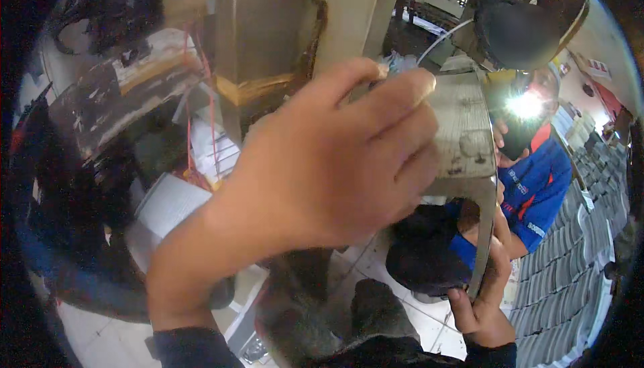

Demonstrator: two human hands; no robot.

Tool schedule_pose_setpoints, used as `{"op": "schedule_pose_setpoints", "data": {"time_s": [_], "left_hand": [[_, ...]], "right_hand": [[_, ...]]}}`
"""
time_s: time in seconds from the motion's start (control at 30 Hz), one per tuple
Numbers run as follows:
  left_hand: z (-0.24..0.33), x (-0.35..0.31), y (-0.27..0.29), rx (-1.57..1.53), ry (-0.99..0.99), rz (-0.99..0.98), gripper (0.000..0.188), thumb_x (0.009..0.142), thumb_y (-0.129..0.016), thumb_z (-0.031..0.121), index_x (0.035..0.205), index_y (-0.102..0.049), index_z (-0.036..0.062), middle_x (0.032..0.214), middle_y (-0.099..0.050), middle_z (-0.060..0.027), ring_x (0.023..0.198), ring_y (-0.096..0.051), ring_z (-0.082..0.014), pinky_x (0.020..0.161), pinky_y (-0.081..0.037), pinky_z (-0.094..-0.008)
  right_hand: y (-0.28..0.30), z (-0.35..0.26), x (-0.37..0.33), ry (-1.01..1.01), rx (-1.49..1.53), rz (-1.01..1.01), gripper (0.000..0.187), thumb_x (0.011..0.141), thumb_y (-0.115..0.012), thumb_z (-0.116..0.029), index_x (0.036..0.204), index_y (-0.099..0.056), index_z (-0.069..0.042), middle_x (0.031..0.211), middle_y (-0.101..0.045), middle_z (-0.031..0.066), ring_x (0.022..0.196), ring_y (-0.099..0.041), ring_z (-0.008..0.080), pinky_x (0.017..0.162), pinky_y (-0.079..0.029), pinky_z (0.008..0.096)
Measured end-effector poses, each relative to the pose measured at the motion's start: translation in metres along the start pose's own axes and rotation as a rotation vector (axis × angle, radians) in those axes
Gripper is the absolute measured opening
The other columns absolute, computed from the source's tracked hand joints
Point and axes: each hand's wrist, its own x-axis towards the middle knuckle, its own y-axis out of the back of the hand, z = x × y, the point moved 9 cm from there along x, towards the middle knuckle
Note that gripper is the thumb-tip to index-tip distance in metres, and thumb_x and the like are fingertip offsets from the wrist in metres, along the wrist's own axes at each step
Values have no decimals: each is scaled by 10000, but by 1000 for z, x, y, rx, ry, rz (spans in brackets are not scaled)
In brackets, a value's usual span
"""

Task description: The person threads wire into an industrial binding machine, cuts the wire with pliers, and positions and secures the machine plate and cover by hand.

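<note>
My left hand point(335, 160) is large and slightly blurred in the middle of the view, its fingers curled in toward the thumb. What it holds, if anything, is hidden; a thin white cord point(446, 36) runs down to just behind the fingertips. Beyond it stands a worn, pale grey frame point(469, 143) with a flat top and a narrow leg curving downward. At lower right my right hand point(490, 301) is closed round the low end of that leg, thumb on the near side. A dark, rounded piece point(429, 250) sits beside the leg, partly covered.
A co-worker in a blue shirt point(537, 187) is close on the right, with a bright light point(524, 105) at the head. Stacked grey sheets point(563, 274) line the right side. At left are a scuffed dark-and-white panel point(127, 93) and red cords point(188, 126). A dark round part point(520, 32) hangs above.
</note>
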Motion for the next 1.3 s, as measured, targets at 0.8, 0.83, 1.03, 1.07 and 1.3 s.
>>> {"op": "schedule_pose_setpoints", "data": {"time_s": [0.8,0.83,1.03,1.07,1.3], "left_hand": [[-1,4,1,-25,63,-83,480,510,-682,300,912,-633,42,1077,-615,-121,1156,-559,-311,914,-484,-433],[-2,1,2,-30,61,-102,521,500,-693,302,939,-631,29,1075,-606,-130,1159,-554,-328,918,-489,-432],[-4,4,-4,-119,58,-46,481,507,-711,300,889,-606,27,990,-572,-120,1083,-569,-346,872,-520,-413],[-4,4,-7,-146,50,-40,461,515,-709,303,872,-602,32,976,-566,-116,1069,-571,-342,861,-524,-408],[-3,-8,-2,-44,-69,242,330,568,-639,337,771,-578,84,895,-548,-70,1053,-559,-298,806,-532,-364]], "right_hand": [[1,5,4,-17,32,-37,774,760,-676,-270,1412,-282,-129,1454,-237,354,1348,-255,530,1089,-186,607],[-1,2,5,-14,35,-36,767,769,-673,-271,1415,-290,-113,1444,-259,361,1337,-280,534,1083,-198,613],[2,-1,3,-16,13,3,759,826,-606,-265,1457,-226,-86,1470,-200,369,1355,-247,528,1103,-171,593],[1,-1,2,-50,5,-3,759,824,-597,-256,1459,-216,-85,1474,-185,370,1370,-223,520,1115,-151,578],[0,0,-11,-115,26,27,743,825,-602,-287,1434,-233,-77,1486,-164,353,1396,-184,486,1125,-133,564]]}}
